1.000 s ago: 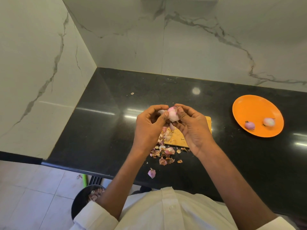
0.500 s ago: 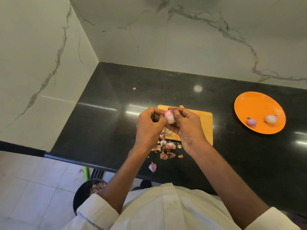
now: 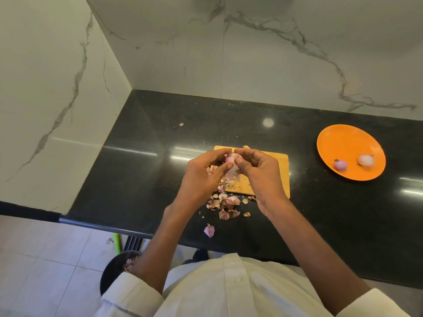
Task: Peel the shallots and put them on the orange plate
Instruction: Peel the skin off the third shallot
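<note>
A pale pink shallot [image 3: 229,159] is held above the wooden cutting board [image 3: 278,172]. My left hand [image 3: 203,177] pinches it from the left with thumb and fingers. My right hand [image 3: 258,172] grips it from the right, thumb on its front, and loose skin hangs below it. The orange plate [image 3: 343,143] sits at the right on the black counter, carrying two peeled shallots: a purple one [image 3: 340,165] and a paler one [image 3: 366,159].
Shallot skins [image 3: 226,204] lie scattered by the board's near-left corner, one pink piece [image 3: 209,231] close to the counter's front edge. Marble walls close the counter at the back and left. A dark bin [image 3: 114,268] with peels stands on the floor below.
Both hands with the shallot have lowered slightly toward the board, and my fingers have shifted around the shallot. The plate and its two shallots have not moved.
</note>
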